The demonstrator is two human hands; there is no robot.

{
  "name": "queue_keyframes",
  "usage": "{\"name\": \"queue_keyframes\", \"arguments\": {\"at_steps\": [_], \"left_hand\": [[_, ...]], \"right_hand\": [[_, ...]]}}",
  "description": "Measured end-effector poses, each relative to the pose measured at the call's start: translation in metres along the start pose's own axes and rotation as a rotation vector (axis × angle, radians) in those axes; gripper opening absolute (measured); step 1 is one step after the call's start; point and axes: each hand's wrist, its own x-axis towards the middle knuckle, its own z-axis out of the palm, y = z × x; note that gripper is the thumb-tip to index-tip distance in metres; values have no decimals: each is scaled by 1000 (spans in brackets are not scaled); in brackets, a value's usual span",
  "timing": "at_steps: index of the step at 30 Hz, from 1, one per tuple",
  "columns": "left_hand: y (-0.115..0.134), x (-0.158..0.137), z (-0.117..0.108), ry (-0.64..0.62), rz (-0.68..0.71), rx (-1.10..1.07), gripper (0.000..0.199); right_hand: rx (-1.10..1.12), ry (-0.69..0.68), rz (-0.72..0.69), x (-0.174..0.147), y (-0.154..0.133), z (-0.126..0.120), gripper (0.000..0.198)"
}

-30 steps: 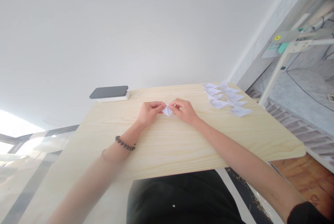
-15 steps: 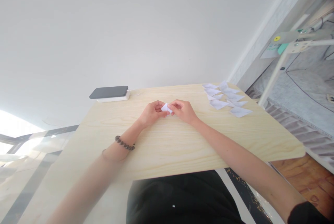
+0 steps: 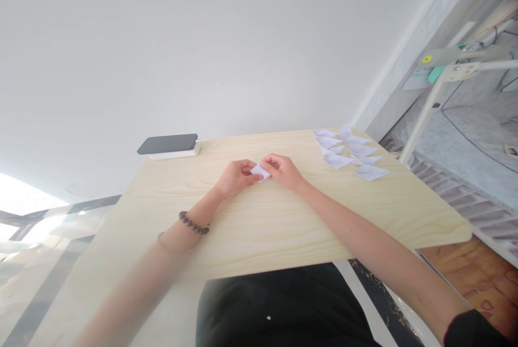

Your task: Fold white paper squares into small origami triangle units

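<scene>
Between my two hands, just above the wooden table (image 3: pixel 243 233), is a small piece of folded white paper (image 3: pixel 261 172). My left hand (image 3: pixel 239 178) pinches its left side between thumb and fingers. On the upper right side, the thumb and index finger of my right hand (image 3: pixel 282 170) are closed on the same paper. Parts of it are hidden under the fingertips. Several pointed folded paper pieces (image 3: pixel 337 161) lie in two rough columns on the table's right side, apart from my hands.
A dark phone (image 3: pixel 168 143) rests on a white block (image 3: pixel 174 154) at the back left, with a white cable (image 3: pixel 208 143) beside it. The wall (image 3: pixel 243 55) rises behind the table. A white metal frame (image 3: pixel 424 109) stands off to the right.
The folded paper has turned a little between my fingers and shows more of its face. Both hands stay in nearly the same place.
</scene>
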Motion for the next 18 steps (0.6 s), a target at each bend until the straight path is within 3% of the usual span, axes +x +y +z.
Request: {"name": "queue_keyframes", "arguments": {"at_steps": [5, 13, 18], "left_hand": [[1, 2, -3, -6, 28, -23, 26], [4, -3, -5, -5, -72, -177, 32], [2, -2, -3, 13, -53, -184, 28]], "right_hand": [[58, -8, 30, 1, -2, 0, 27], [56, 93, 58, 0, -3, -2, 27], [75, 63, 59, 1, -2, -3, 28]]}}
